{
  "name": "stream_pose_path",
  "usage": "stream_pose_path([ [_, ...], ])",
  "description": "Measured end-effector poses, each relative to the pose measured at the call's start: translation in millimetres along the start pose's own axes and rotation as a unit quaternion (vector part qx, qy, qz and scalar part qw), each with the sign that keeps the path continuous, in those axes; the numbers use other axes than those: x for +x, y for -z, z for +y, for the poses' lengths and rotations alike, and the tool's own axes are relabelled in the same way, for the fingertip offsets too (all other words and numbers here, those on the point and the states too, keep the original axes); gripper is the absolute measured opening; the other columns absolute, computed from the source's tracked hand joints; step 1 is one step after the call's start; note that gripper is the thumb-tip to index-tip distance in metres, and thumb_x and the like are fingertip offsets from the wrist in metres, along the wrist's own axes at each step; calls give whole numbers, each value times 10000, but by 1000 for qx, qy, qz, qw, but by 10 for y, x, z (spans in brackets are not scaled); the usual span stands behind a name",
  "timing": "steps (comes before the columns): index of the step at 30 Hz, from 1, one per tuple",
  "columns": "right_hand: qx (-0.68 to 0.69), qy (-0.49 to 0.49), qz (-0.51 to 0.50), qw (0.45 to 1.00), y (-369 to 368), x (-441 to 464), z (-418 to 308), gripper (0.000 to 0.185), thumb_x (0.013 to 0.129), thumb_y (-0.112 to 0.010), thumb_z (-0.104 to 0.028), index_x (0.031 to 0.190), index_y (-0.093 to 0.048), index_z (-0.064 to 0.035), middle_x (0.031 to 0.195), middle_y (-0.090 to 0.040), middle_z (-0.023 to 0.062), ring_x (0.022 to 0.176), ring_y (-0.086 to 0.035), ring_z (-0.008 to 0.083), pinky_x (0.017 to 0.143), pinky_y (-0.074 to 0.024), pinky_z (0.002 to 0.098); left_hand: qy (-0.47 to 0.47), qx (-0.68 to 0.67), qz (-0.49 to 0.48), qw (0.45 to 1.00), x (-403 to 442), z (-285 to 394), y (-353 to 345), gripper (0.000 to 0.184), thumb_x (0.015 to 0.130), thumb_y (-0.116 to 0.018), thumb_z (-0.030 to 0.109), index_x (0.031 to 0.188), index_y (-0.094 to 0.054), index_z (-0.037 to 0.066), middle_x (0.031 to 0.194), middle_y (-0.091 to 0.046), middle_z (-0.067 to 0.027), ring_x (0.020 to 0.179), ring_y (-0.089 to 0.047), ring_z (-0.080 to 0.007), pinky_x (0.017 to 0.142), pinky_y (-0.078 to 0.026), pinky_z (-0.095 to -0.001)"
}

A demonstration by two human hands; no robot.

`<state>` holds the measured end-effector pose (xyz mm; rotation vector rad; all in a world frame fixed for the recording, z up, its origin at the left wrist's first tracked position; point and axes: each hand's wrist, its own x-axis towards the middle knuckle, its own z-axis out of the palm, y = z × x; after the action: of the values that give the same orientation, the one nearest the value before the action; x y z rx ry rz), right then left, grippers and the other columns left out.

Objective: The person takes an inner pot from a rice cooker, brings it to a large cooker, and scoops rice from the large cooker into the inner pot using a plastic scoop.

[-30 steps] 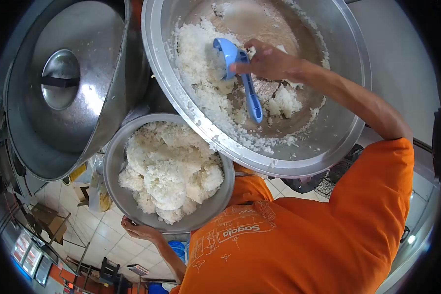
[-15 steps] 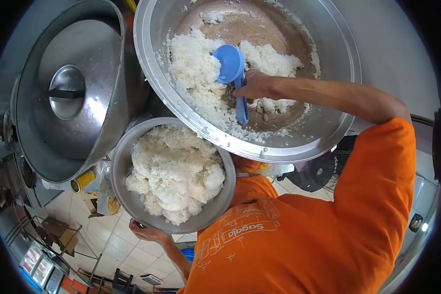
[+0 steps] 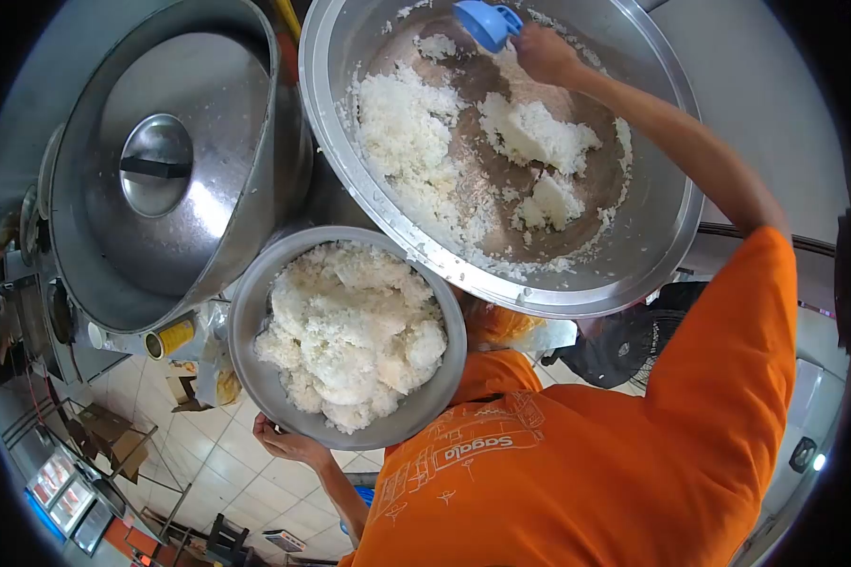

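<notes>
My right hand [image 3: 547,59] is closed round the handle of a blue plastic scoop [image 3: 485,23], raised over the far side of a wide metal basin [image 3: 669,203]. White cooked rice [image 3: 405,123] lies heaped along the basin's left side, with loose clumps [image 3: 539,132] in the middle. In front of the basin, a smaller metal bowl [image 3: 246,326] holds a big mound of rice [image 3: 350,335]. My left hand [image 3: 293,444] grips this bowl from its near lower edge, with the fingers partly hidden beneath it.
To the left stands a large metal pot [image 3: 284,161] with a black-handled lid [image 3: 199,94] sunk inside. A yellow can [image 3: 168,338] is below it. A fan [image 3: 633,345] stands under the basin's right side, and a cardboard box [image 3: 113,439] is at lower left.
My right hand has lifted the scoop away from the rice toward the basin's far side. Rice clumps in the middle are now uncovered. My left hand stays at the bowl.
</notes>
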<state>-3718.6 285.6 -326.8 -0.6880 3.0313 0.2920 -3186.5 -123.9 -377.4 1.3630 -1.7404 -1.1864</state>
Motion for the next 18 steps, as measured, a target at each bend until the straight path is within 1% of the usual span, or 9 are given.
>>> stream_pose_path([
  [1, 3, -2, 5, 1000, -100, 18, -58, 225, 898, -487, -153, 972, -571, 42, 903, -627, 266, 834, -664, 330, 730, -542, 419, -6, -2, 1, 1000, 2, -31, 1, 409, 974, -339, 357, 969, -556, 11, 969, -520, -89, 898, -491, -209, 819, -418, -369],
  [3, 137, 2, 23, 990, -229, 172, -384, 217, 894, -489, -138, 989, -575, 38, 942, -634, 264, 848, -665, 365, 755, -540, 437, -3, -19, -10, 1000, 54, -113, 36, 408, 977, -336, 352, 980, -563, 13, 974, -523, -84, 906, -490, -208, 815, -417, -369],
  [4, 144, 8, 24, 989, -112, 162, -616, 217, 894, -489, -138, 989, -575, 38, 942, -634, 264, 848, -665, 365, 755, -540, 437, -6, -16, -2, 1000, 57, -89, 36, 408, 977, -336, 352, 980, -563, 13, 974, -523, -84, 906, -490, -208, 815, -417, -369],
  [6, 202, 57, -80, 974, 301, -129, -1068, 248, 937, -440, -132, 1050, -501, 80, 764, -618, 231, 680, -633, 365, 628, -513, 478, -27, 49, 8, 998, 26, -55, 27, 412, 981, -330, 352, 982, -568, 16, 973, -522, -79, 899, -491, -205, 809, -418, -368],
  [10, 139, 105, -108, 979, 553, -378, -1140, 232, 927, -440, -106, 1012, -527, 92, 757, -617, 244, 688, -636, 378, 638, -516, 478, 7, -11, 20, 1000, -9, 7, -42, 439, 981, -326, 382, 1000, -562, 12, 969, -522, -85, 892, -497, -210, 813, -422, -373],
  [12, 211, 146, -143, 956, 652, -515, -1154, 169, 886, -474, -55, 932, -571, 76, 748, -624, 240, 712, -646, 384, 638, -521, 469, 2, -9, 11, 1000, 12, -26, -20, 434, 977, -333, 381, 1001, -560, 13, 968, -521, -87, 893, -497, -211, 814, -422, -375],
  [13, 212, 148, -140, 956, 672, -573, -1180, 169, 886, -474, -55, 932, -571, 76, 748, -624, 240, 712, -646, 384, 638, -521, 469, 0, -6, 3, 1000, 15, -51, -5, 428, 974, -339, 381, 1002, -558, 14, 967, -519, -89, 893, -497, -212, 815, -423, -376],
  [16, 192, 120, -217, 950, 568, -721, -1220, 122, 825, -513, -23, 865, -598, 56, 757, -626, 244, 736, -656, 380, 646, -525, 459, -8, 11, 12, 1000, 35, -67, 2, 419, 970, -345, 379, 993, -557, 18, 963, -518, -91, 890, -498, -212, 815, -423, -378],
  [18, 165, 133, -312, 926, 438, -852, -1184, 189, 809, -528, -5, 948, -618, 87, 803, -655, 234, 640, -671, 309, 508, -522, 422, -1, 6, 8, 1000, 7, 3, -21, 423, 971, -343, 379, 996, -559, 16, 968, -521, -93, 895, -500, -212, 818, -422, -379],
])
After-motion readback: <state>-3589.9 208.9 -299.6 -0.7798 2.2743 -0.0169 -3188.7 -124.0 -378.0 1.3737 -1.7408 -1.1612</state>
